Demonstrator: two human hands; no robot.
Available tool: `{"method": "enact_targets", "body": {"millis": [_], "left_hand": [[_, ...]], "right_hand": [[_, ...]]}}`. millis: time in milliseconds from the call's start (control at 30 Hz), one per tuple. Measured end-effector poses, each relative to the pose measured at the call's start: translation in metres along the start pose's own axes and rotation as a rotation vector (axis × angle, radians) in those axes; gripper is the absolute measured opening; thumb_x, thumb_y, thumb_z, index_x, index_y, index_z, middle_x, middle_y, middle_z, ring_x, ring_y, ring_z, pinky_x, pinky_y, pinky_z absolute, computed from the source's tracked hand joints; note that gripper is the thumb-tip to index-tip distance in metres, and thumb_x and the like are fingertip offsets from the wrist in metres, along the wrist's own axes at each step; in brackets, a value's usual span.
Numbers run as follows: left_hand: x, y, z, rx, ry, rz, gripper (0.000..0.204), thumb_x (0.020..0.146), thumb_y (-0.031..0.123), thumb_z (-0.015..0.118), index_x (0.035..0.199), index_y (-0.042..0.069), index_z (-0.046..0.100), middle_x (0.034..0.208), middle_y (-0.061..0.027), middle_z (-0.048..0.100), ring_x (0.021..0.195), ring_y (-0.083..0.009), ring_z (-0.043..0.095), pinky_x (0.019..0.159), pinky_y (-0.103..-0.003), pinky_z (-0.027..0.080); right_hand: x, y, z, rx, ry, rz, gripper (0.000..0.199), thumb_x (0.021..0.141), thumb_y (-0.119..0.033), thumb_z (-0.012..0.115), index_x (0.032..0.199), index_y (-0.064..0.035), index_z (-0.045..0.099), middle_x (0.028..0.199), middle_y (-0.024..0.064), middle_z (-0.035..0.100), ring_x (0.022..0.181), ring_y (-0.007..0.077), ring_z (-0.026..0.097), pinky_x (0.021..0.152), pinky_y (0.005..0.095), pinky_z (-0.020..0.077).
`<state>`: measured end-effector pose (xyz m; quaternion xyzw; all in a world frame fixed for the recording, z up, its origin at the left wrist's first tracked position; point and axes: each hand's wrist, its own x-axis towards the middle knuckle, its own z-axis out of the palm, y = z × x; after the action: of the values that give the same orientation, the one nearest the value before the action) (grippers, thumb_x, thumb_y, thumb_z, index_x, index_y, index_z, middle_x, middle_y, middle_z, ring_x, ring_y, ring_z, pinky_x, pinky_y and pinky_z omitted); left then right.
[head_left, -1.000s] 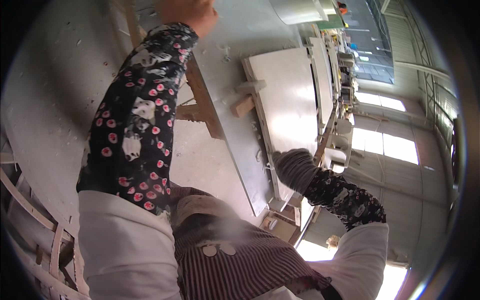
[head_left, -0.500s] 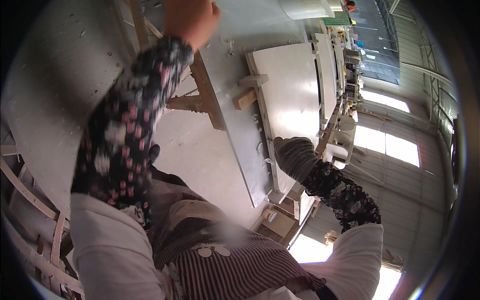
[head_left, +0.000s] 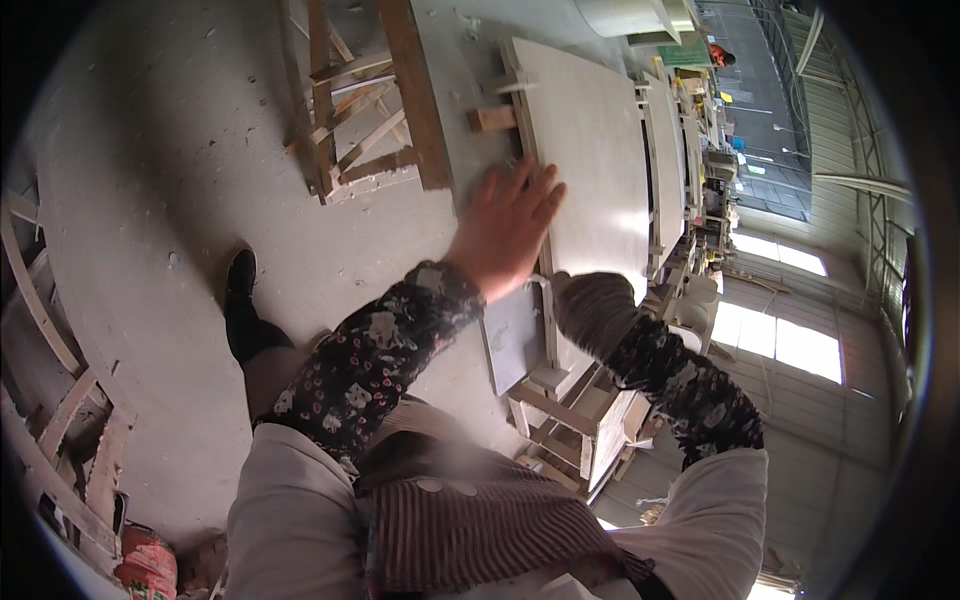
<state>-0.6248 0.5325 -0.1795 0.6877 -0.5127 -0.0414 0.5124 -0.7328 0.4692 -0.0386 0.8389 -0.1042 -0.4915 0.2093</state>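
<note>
My left hand (head_left: pixel 505 225) is bare, with its fingers spread over the near edge of a large pale flat board (head_left: pixel 590 150). Whether its palm touches the board I cannot tell. My right hand (head_left: pixel 598 312), in a dark grey striped glove, is curled closed at the board's lower part; whatever its fingers hold is hidden. A grey sheet surface (head_left: pixel 515 335) shows below the board's edge, partly behind my left hand. One short wooden block (head_left: pixel 490 119) juts from under the board, farther along from my left hand.
A brown wooden frame (head_left: pixel 425 120) stands on the grey floor beyond my left arm. More wooden framing (head_left: pixel 560 410) sits under the board's lower end. Further boards (head_left: pixel 662 150) line up to the right. Wooden pieces (head_left: pixel 80 410) and a red bag (head_left: pixel 148 560) lie at lower left.
My left hand has come down and right from the top of the view to the board's edge, its fingers now spread. My right hand stays at almost the same place.
</note>
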Motion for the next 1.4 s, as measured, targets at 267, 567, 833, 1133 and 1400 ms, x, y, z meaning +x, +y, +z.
{"method": "enact_targets", "body": {"millis": [267, 567, 833, 1133, 1400], "left_hand": [[-0.005, -0.008, 0.008, 0.234, 0.091, 0.056, 0.054, 0.088, 0.007, 0.059, 0.141, 0.011, 0.053, 0.154, -0.0046, 0.044, 0.143, -0.0327, 0.038, 0.116, -0.053, 0.030], [-0.002, -0.007, 0.015, 0.284, 0.202, 0.006, 0.050, 0.089, 0.009, 0.057, 0.139, 0.009, 0.055, 0.151, -0.0064, 0.048, 0.136, -0.0326, 0.044, 0.114, -0.048, 0.034], [-0.001, -0.009, 0.017, 0.237, 0.269, -0.003, 0.047, 0.087, 0.008, 0.058, 0.134, 0.005, 0.058, 0.148, -0.0078, 0.051, 0.132, -0.0319, 0.048, 0.112, -0.046, 0.036], [-0.002, -0.010, 0.021, 0.232, 0.319, 0.006, 0.047, 0.086, 0.010, 0.059, 0.133, 0.005, 0.058, 0.148, -0.0087, 0.052, 0.130, -0.0333, 0.049, 0.113, -0.045, 0.035], [-0.002, -0.011, 0.023, 0.243, 0.334, 0.016, 0.044, 0.089, 0.011, 0.055, 0.133, 0.004, 0.059, 0.147, -0.0089, 0.053, 0.129, -0.0333, 0.050, 0.114, -0.045, 0.034]], "right_hand": [[-0.017, -0.001, 0.022, -0.057, 0.049, -0.029, 0.019, 0.093, -0.016, 0.054, 0.098, -0.0002, 0.064, 0.069, 0.0149, 0.070, 0.063, 0.0294, 0.072, 0.052, 0.0427, 0.0545], [-0.029, -0.002, 0.024, -0.101, 0.025, -0.175, 0.016, 0.091, -0.013, 0.054, 0.092, -0.0016, 0.065, 0.076, 0.0177, 0.072, 0.072, 0.0302, 0.073, 0.058, 0.0445, 0.0565], [0.032, 0.041, -0.020, -0.118, 0.508, -0.108, 0.014, 0.092, -0.014, 0.053, 0.097, -0.0004, 0.056, 0.066, 0.0164, 0.066, 0.057, 0.0334, 0.066, 0.049, 0.0473, 0.0505], [0.049, 0.035, -0.024, -0.103, 0.408, -0.081, 0.015, 0.091, -0.014, 0.055, 0.100, -0.0020, 0.059, 0.072, 0.0175, 0.068, 0.066, 0.0350, 0.068, 0.057, 0.0482, 0.0525], [0.035, 0.023, -0.012, -0.147, 0.279, -0.067, 0.015, 0.088, -0.013, 0.055, 0.097, -0.0027, 0.062, 0.073, 0.0163, 0.069, 0.069, 0.0346, 0.070, 0.059, 0.0480, 0.0533]]}}
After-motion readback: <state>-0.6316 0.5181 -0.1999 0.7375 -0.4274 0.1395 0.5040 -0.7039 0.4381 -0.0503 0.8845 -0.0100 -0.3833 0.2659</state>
